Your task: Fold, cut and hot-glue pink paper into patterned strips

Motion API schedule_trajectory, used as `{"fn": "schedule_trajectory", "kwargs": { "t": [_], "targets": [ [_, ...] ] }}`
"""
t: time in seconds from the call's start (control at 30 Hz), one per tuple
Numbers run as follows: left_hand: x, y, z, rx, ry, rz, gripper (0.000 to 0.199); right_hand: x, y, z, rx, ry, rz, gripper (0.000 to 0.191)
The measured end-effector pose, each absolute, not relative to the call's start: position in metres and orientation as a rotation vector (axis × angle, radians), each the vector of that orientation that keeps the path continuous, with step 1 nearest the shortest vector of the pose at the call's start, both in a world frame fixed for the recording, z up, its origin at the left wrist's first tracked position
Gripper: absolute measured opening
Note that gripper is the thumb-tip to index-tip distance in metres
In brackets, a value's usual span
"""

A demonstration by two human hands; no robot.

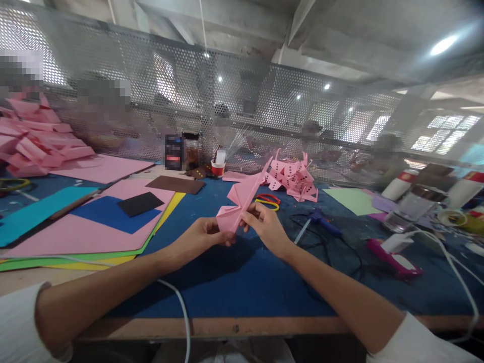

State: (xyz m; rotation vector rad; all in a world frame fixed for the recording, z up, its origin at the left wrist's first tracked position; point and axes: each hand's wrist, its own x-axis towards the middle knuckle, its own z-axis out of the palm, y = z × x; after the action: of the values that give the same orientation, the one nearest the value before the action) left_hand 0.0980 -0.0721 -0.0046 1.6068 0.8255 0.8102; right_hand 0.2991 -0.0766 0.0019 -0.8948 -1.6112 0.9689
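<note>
Above the blue table mat [227, 292] I hold up a folded pink paper piece [242, 194] with pleats and a long pointed end that slants up to the right. My left hand [212, 233] pinches its lower left edge between thumb and fingers. On its right side, my right hand [264, 224] grips the paper near the lower fold, fingers curled. Just behind my right hand lie scissors with red and yellow handles [269, 201], partly hidden. Farther back sits a heap of folded pink pieces with black dots [293, 176].
Stacked coloured sheets [113, 242] cover the left side, below a tall pile of pink folded paper [34, 136]. To the right lie a blue glue gun [325, 223], a pink power strip [395, 259] and a glass jar [412, 209]. A perforated metal screen [257, 101] stands behind.
</note>
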Motion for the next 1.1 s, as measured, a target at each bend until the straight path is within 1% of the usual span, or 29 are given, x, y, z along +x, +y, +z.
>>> {"fn": "schedule_trajectory", "kwargs": {
  "t": [0.1,0.33,0.47,0.63,0.9,1.0,1.1],
  "targets": [
    [0.096,-0.071,-0.003,1.650,0.845,0.802,0.032,0.301,-0.076,0.005,-0.882,-1.621,0.955,0.023],
    [0.093,-0.074,0.000,1.657,0.860,0.724,0.026,0.310,-0.070,0.015,-0.917,-1.508,0.798,0.022],
    [0.091,-0.073,0.004,1.656,0.868,0.715,0.027,0.310,-0.070,0.016,-0.900,-1.488,0.822,0.022],
    [0.089,-0.069,0.006,1.652,0.879,0.709,0.029,0.310,-0.070,0.016,-0.862,-1.446,0.856,0.026],
    [0.090,-0.065,0.006,1.584,0.854,0.885,0.020,0.313,-0.069,0.016,-0.924,-1.415,0.802,0.024],
    [0.088,-0.063,0.007,1.451,0.817,0.958,0.018,0.312,-0.068,0.014,-0.943,-1.419,0.789,0.025],
    [0.083,-0.058,0.006,1.253,0.771,1.024,0.020,0.310,-0.069,0.013,-0.974,-1.430,0.785,0.026]
  ]
}}
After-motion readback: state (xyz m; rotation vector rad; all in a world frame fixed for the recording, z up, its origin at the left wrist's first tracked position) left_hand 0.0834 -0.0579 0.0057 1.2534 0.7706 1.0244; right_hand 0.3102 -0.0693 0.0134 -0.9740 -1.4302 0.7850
